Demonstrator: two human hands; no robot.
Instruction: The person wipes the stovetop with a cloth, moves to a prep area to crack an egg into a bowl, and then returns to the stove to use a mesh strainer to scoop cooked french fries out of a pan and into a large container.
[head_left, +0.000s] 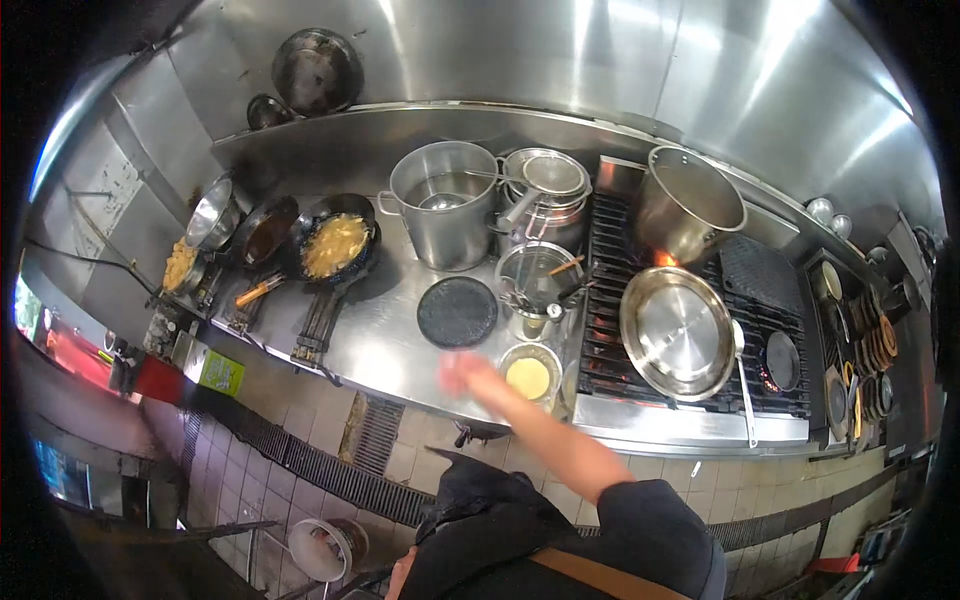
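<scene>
My right hand (459, 373), blurred by motion, is over the front of the steel counter (375, 330). Just beyond it lies a round black plate (457, 312), possibly a cast-iron griddle; contact between them cannot be made out. To the hand's right stands a metal bowl with a pale yellow mixture (528, 377). Behind that bowl, a clear container (517, 262) has several utensils in it. The blur hides whether my right fingers hold anything. My left hand is out of view; only a sliver of skin shows beside my dark clothing at the bottom.
Food fries in a black wok (334, 247) on the left. A tall stockpot (450, 232) stands behind the plate. On the grill at right are a wide steel pan (679, 337) and a large pot (694, 191) above visible flame. A white bucket (322, 551) is on the tiled floor.
</scene>
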